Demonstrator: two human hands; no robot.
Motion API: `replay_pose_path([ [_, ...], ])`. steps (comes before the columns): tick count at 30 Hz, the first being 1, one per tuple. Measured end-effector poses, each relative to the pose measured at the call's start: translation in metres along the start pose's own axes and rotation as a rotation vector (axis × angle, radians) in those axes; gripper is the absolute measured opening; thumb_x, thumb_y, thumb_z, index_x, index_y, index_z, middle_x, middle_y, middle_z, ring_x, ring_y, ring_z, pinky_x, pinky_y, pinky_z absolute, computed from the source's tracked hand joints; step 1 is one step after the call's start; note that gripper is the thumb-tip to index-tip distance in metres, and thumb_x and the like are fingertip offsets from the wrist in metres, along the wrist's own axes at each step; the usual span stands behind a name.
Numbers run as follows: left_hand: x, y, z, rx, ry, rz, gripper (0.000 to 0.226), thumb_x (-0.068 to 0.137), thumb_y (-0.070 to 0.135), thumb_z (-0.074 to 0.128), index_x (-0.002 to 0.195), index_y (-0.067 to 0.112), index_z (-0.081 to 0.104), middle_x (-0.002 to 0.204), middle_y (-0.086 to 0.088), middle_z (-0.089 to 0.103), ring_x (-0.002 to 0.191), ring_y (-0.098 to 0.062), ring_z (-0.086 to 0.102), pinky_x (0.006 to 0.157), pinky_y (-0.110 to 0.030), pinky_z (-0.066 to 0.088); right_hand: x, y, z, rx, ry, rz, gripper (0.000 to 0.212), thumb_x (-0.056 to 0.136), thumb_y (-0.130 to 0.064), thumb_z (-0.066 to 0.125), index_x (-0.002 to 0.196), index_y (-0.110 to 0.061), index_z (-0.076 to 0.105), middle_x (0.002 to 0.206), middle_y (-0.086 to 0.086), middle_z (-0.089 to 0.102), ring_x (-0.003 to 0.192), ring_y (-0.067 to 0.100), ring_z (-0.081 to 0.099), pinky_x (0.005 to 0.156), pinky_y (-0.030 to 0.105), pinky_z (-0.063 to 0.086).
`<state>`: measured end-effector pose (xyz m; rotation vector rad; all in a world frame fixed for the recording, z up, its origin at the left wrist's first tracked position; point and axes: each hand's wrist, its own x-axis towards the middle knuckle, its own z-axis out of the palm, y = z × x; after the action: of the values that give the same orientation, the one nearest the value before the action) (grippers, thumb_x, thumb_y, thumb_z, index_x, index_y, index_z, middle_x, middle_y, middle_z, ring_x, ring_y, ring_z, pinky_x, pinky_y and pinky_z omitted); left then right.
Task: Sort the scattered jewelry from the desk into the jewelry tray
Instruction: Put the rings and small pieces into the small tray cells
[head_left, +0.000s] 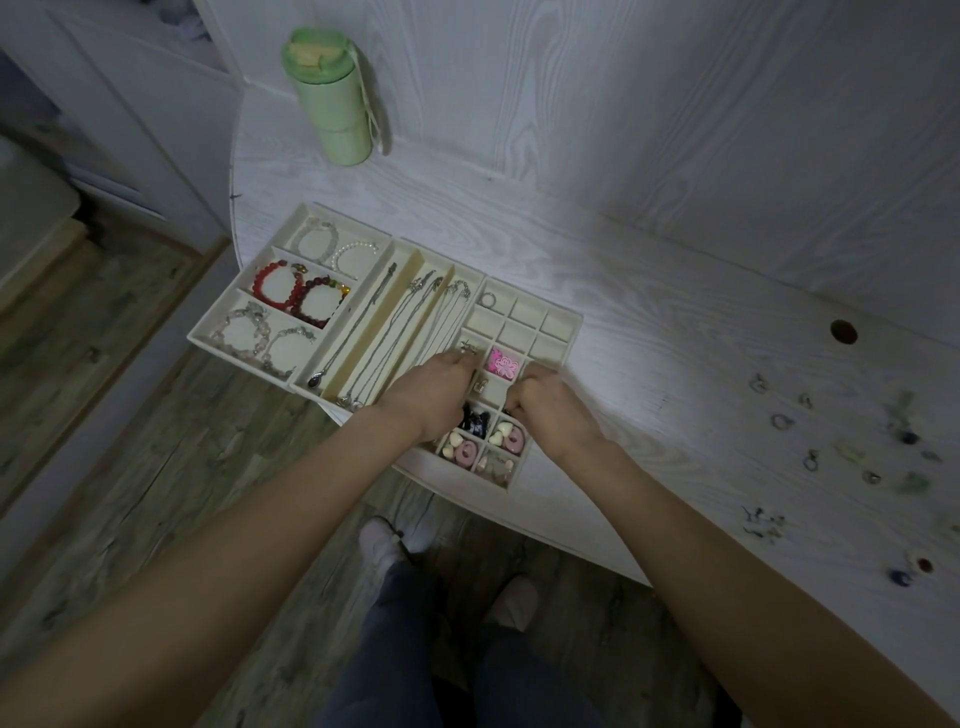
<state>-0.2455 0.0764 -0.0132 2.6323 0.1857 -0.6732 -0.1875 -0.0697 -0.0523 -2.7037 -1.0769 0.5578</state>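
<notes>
Hovering over the small-celled section of the cream compartmented jewelry tray (558, 332), the left hand (434, 389) and right hand (550, 400) are seen with fingers curled at neighbouring cells; whether anything is held cannot be told. A placing step is judged in hand. Small scattered rings and earrings (810, 447) lie well apart on the white wood-grain counter (675, 322), to be fetched next.

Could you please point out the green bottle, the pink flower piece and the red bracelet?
Green bottle (337, 104), head view, middle of its body.
Pink flower piece (505, 364), head view, its centre.
Red bracelet (266, 283), head view, its left beads.
</notes>
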Motion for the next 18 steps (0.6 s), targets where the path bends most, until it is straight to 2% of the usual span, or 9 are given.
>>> replay_pose_path([
  [3, 0.000, -0.001, 0.001, 0.015, -0.002, 0.011, 0.074, 0.084, -0.007, 0.047, 0.150, 0.014, 0.019, 0.154, -0.012, 0.021, 0.140, -0.026, 0.025, 0.110, -0.039, 0.033, 0.002, 0.004, 0.004, 0.032, -0.004, -0.018, 0.020, 0.077, 0.014, 0.055, 0.078, -0.001, 0.069, 0.098, 0.010, 0.054, 0.083, 0.023, 0.058, 0.074, 0.033, 0.052],
  [6, 0.000, -0.004, -0.001, 0.044, 0.023, 0.022, 0.072, 0.084, -0.007, 0.047, 0.148, 0.016, 0.024, 0.155, -0.010, 0.022, 0.138, -0.027, 0.030, 0.107, -0.039, 0.037, 0.002, 0.007, 0.001, 0.115, 0.010, -0.006, 0.017, 0.083, 0.006, 0.058, 0.087, -0.005, 0.071, 0.102, 0.009, 0.059, 0.092, 0.021, 0.059, 0.080, 0.025, 0.048],
  [10, -0.003, -0.008, -0.004, 0.048, 0.037, 0.028, 0.072, 0.084, -0.008, 0.045, 0.148, 0.017, 0.026, 0.156, -0.007, 0.019, 0.140, -0.026, 0.027, 0.109, -0.042, 0.035, -0.006, 0.009, -0.017, 0.352, 0.099, 0.077, 0.016, 0.088, 0.001, 0.057, 0.096, -0.001, 0.071, 0.101, 0.010, 0.065, 0.093, 0.017, 0.057, 0.081, 0.015, 0.040],
  [13, -0.003, -0.009, -0.004, 0.047, 0.047, 0.043, 0.071, 0.082, -0.009, 0.044, 0.147, 0.016, 0.029, 0.156, -0.007, 0.022, 0.139, -0.026, 0.028, 0.109, -0.042, 0.035, -0.012, 0.015, -0.023, 0.566, 0.083, 0.181, 0.021, 0.091, 0.001, 0.053, 0.106, -0.004, 0.069, 0.110, 0.007, 0.065, 0.098, 0.015, 0.060, 0.090, 0.017, 0.043],
  [16, -0.005, -0.009, -0.003, 0.059, 0.081, 0.061, 0.070, 0.082, -0.009, 0.045, 0.146, 0.017, 0.031, 0.155, -0.006, 0.023, 0.140, -0.025, 0.028, 0.110, -0.041, 0.033, -0.013, 0.024, -0.025, 0.684, -0.002, 0.205, 0.019, 0.090, 0.003, 0.055, 0.101, -0.004, 0.069, 0.100, 0.008, 0.067, 0.091, 0.014, 0.062, 0.092, 0.026, 0.049],
  [18, -0.006, -0.008, -0.004, 0.060, 0.097, 0.061, 0.069, 0.083, -0.008, 0.047, 0.145, 0.017, 0.032, 0.155, -0.004, 0.023, 0.139, -0.024, 0.028, 0.111, -0.039, 0.033, -0.015, 0.027, -0.027, 0.800, -0.032, 0.208, 0.014, 0.088, 0.003, 0.060, 0.097, -0.003, 0.070, 0.086, 0.005, 0.068, 0.080, 0.013, 0.064, 0.079, 0.022, 0.052],
])
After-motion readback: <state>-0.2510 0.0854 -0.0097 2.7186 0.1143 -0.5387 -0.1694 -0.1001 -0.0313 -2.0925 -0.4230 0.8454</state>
